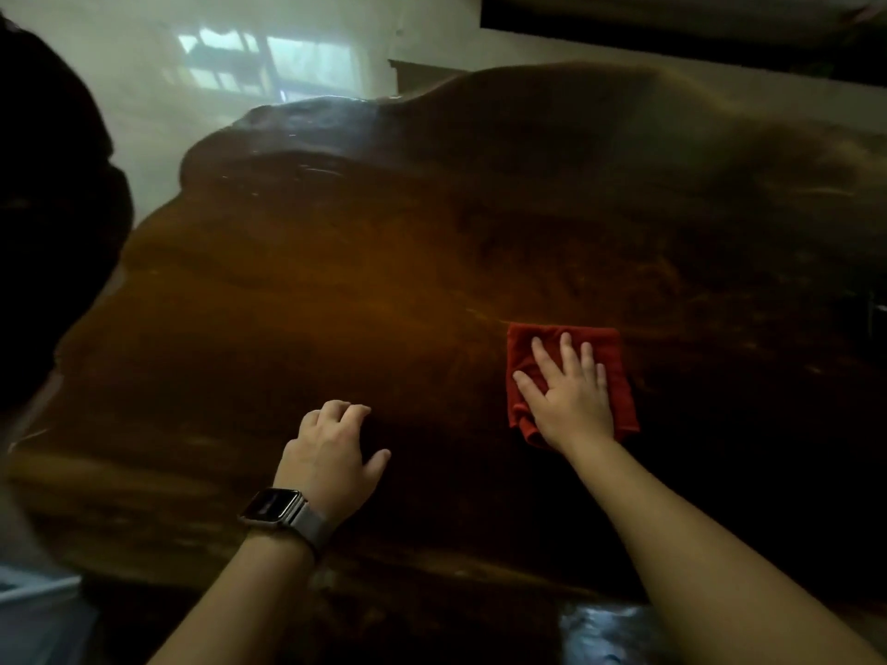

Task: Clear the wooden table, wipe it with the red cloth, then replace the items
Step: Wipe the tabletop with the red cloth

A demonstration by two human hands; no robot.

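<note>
A large dark wooden table [384,261] with a wavy natural edge fills the view, and I see nothing standing on its top. A folded red cloth [614,357] lies flat on it at the right of centre. My right hand [569,391] presses palm-down on the cloth with its fingers spread. My left hand [331,453], with a watch on the wrist, rests on the bare wood to the left of the cloth, fingers slightly curled and holding nothing.
A dark rounded shape [53,223] blocks the left side of the view. Beyond the table's far edge lies a pale glossy floor [230,64] with a window reflection. A dark piece of furniture [672,26] runs along the top right.
</note>
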